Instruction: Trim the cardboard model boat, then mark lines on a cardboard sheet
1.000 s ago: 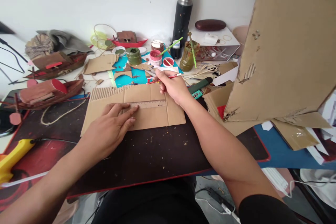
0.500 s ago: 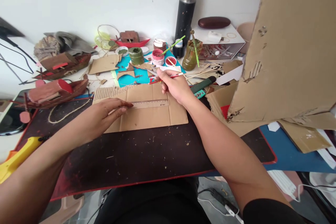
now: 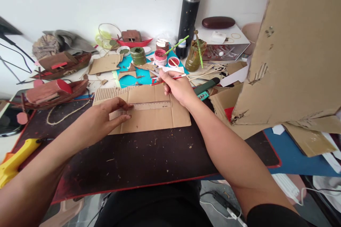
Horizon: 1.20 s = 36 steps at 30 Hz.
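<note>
A sheet of brown cardboard (image 3: 151,120) lies flat on the dark mat, its top left strip showing bare corrugation. Across it rests a clear ruler (image 3: 151,106). My left hand (image 3: 106,113) is over the cardboard's left part, fingertips at the ruler's left portion and thumb spread apart below. Above the ruler's right half, my right hand (image 3: 177,87) is closed around a thin red pencil (image 3: 179,76) with a white end. The pencil slants down to the left, close to the cardboard's upper edge.
Painted model boats (image 3: 50,94) stand at left, near a yellow glue gun (image 3: 20,158). Behind the cardboard are paint jars (image 3: 138,56), a black flask (image 3: 188,14) and loose sticks. A green-handled cutter (image 3: 206,87) lies right of my hand; a tall cardboard panel (image 3: 298,49) rises at right.
My left hand has shifted slightly left along the ruler, and its thumb has spread away from the fingers. My right hand and the pencil look unchanged.
</note>
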Motion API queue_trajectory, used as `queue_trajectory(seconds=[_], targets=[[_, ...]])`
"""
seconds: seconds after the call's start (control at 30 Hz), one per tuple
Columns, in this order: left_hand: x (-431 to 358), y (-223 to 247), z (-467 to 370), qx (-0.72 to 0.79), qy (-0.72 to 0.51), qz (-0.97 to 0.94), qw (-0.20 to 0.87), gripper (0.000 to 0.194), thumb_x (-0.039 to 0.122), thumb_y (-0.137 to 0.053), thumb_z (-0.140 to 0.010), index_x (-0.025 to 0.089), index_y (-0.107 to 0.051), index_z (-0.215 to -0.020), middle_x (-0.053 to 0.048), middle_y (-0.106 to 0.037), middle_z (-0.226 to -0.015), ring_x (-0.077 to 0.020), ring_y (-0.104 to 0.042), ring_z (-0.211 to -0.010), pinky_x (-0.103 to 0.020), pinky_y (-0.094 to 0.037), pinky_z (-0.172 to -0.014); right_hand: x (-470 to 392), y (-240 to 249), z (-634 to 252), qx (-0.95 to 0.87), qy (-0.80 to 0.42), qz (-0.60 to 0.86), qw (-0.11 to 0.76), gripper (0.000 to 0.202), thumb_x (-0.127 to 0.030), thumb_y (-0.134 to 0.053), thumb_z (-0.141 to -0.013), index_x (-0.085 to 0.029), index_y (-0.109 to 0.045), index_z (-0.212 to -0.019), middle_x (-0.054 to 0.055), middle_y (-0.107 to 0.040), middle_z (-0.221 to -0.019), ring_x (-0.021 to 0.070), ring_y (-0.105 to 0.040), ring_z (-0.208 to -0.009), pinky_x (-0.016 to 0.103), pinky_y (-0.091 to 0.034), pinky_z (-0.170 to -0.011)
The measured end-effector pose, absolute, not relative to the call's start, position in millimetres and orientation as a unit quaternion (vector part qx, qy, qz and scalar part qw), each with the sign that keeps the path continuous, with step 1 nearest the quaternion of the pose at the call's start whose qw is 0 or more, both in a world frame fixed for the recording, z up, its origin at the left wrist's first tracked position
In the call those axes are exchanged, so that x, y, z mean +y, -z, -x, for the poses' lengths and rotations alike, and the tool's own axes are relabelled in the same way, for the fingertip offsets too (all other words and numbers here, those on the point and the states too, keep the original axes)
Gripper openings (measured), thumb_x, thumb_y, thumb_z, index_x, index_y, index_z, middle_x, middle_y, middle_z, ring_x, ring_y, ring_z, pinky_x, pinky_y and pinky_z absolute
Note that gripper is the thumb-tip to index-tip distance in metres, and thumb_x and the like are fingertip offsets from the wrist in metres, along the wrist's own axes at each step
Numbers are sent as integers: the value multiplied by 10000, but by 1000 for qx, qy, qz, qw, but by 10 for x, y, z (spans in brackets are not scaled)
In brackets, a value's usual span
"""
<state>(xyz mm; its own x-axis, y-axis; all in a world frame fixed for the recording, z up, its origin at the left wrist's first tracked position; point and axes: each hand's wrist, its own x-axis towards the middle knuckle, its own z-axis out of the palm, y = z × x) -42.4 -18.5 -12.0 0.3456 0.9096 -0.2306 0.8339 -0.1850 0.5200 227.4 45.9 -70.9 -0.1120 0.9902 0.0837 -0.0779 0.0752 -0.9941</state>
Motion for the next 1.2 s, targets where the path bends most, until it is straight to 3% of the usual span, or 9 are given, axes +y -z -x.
queue_trajectory(seconds=[0.2, 0.43, 0.57, 0.7, 0.83, 0.9, 0.97, 1.07, 1.2], targets=[[-163, 118, 436, 594, -69, -738, 312, 472, 671, -591, -805, 315, -755, -1068, -11, -826, -1246, -281, -763, -1090, -442, -563, -1008, 440, 678, -2275, -521, -533, 433, 506, 421, -505, -681, -1065, -207, -700, -767, -58, -576, -545, 95, -520, -463, 228, -436, -489], [-160, 208, 468, 607, -100, -724, 312, 474, 696, -645, -757, 322, -804, -1001, -7, -831, -1243, -280, -768, -1119, -448, -571, -1078, 432, 672, -2276, -521, -533, 442, 499, 497, -620, -695, -1016, -209, -672, -737, -64, -545, -525, 97, -513, -459, 232, -419, -483], [-203, 208, 451, 594, -121, -737, 297, 560, 742, -552, -864, 283, -814, -1049, -45, -839, -1205, -277, -772, -1079, -447, -591, -1049, 426, 665, -2280, -525, -532, 446, 493, 533, -681, -681, -994, -213, -675, -739, -69, -520, -515, 100, -515, -464, 235, -420, -497], [-263, 214, 437, 580, -136, -756, 273, 501, 633, -499, -997, 258, -801, -1133, -56, -839, -1174, -259, -771, -1061, -428, -608, -1027, 432, 684, -2282, -522, -538, 436, 498, 483, -647, -696, -994, -219, -701, -772, -71, -523, -517, 107, -520, -474, 239, -431, -504], [-375, 392, 414, 549, -155, -789, 227, 566, 657, -461, -1015, 231, -791, -1187, -114, -798, -1284, -311, -721, -1216, -512, -574, -1124, 429, 691, -2283, -522, -537, 443, 493, 476, -640, -686, -998, -218, -698, -776, -72, -528, -517, 109, -523, -481, 237, -442, -514], [-453, 517, 379, 526, -153, -814, 192, 606, 648, -445, -1036, 212, -747, -1330, -135, -754, -1371, -338, -659, -1327, -555, -535, -1183, 420, 682, -2283, -524, -534, 448, 490, 486, -651, -684, -992, -217, -693, -774, -73, -530, -521, 105, -524, -481, 236, -436, -515], [-531, 619, 329, 489, -134, -857, 91, 607, 568, -385, -1087, 185, -657, -1471, -153, -710, -1429, -345, -616, -1377, -553, -535, -1188, 410, 671, -2284, -524, -536, 450, 486, 492, -666, -683, -982, -218, -688, -778, -75, -533, -527, 105, -527, -483, 236, -433, -515], [-615, 683, 247, 448, -109, -887, -38, 569, 477, -373, -1104, 169, -617, -1516, -179, -704, -1377, -363, -601, -1354, -531, -580, -1123, 398, 659, -2287, -522, -541, 446, 485, 487, -667, -685, -977, -218, -692, -788, -75, -537, -516, 109, -523, -477, 237, -433, -512], [-653, 673, 171, 426, -90, -894, -106, 613, 471, -366, -1103, 112, -552, -1564, -217, -689, -1348, -393, -581, -1329, -559, -595, -1082, 391, 660, -2289, -523, -537, 442, 492, 478, -653, -698, -970, -208, -714, -793, -67, -543, -501, 109, -525, -471, 238, -430, -510]])
